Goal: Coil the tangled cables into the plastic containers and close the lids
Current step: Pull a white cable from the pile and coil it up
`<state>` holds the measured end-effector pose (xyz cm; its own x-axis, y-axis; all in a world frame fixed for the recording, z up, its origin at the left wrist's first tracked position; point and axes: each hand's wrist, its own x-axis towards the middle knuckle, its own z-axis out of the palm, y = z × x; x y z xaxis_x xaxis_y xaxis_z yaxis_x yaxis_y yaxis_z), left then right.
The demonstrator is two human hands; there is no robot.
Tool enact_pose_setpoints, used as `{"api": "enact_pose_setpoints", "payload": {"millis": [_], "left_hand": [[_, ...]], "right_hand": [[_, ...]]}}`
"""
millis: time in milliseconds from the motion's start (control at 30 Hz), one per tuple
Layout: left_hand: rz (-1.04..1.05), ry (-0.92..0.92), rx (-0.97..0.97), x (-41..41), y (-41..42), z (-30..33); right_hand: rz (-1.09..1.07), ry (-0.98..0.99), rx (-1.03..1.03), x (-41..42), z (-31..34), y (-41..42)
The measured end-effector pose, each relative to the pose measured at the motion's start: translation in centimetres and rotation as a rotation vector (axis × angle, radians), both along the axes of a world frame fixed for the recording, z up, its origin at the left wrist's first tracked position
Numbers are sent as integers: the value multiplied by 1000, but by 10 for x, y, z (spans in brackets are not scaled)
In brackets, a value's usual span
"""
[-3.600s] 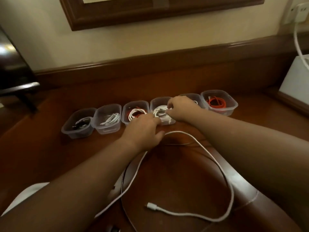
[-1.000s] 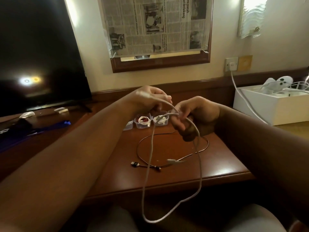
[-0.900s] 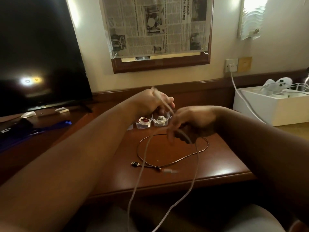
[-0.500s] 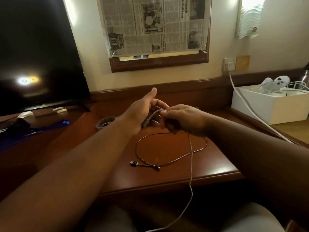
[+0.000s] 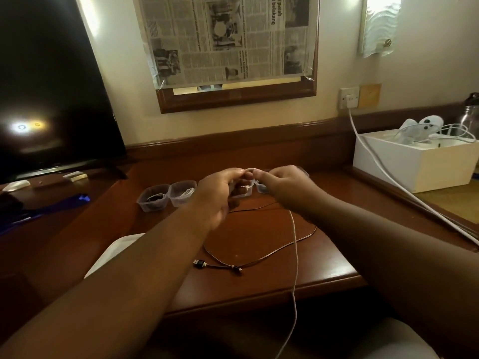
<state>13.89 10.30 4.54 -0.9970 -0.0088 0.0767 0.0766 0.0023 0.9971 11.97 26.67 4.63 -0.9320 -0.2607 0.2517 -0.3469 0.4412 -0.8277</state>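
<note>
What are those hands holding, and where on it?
Both the left hand and right hand pinch the white cable near its upper end; the rest hangs down.

Your brown wooden desk (image 5: 259, 288) fills the middle of the frame. At its far edge you have a row of clear plastic containers (image 5: 167, 196), partly hidden. A thin brown cable (image 5: 272, 252) loops at centre. A white sheet (image 5: 114, 252) lies at lower left, a white box (image 5: 414, 164) at right.
</note>
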Motion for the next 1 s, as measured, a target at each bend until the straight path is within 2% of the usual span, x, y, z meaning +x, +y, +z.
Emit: {"api": "enact_pose_setpoints", "payload": {"millis": [67,100,133,200,267,300,367,500,600,667,700,767,833,867,900,933,967,1000], "left_hand": [[-54,-58,2,-5,4,-12],[-78,-81,-20,-5,6,-16],[-83,-73,-71,-5,9,-20],[-18,56,-258,-7,12,-23],[111,268,-430,-8,12,-23],[166,352,-440,-9,10,-23],[169,384,-281,-14,5,-22],[-72,150,69,-16,3,-26],[-193,23,212,-11,11,-33],[-165,-58,225,-7,16,-41],[-167,-113,236,-3,18,-44],[-196,-164,140,4,20,-49],[-232,-141,-50,10,18,-53],[-229,-116,-142,12,16,-51],[-212,-74,-245,12,12,-47],[-187,-18,-368,12,7,-43],[-153,51,-507,11,2,-39],[-113,132,-631,10,-3,-34]], "right_hand": [[141,-369,-255,4,1,-6],[179,-483,-367,4,0,-7],[190,-553,-466,5,-1,-9],[165,-621,-584,4,-5,-13],[125,-639,-582,2,-8,-16],[116,-643,-559,0,-10,-16],[168,-681,-508,-5,-11,-15],[463,-795,-443,-5,-8,-18],[579,-783,-673,-5,0,-21],[536,-642,-779,-11,2,-19],[484,-485,-743,-14,2,-18],[344,3,-455,-21,1,-11],[256,505,8,-28,-1,-2],[258,642,283,-32,-3,2],[254,680,541,-35,-6,4],[238,633,724,-36,-8,5],[213,536,790,-35,-11,5],[202,428,760,-34,-16,3]]}}
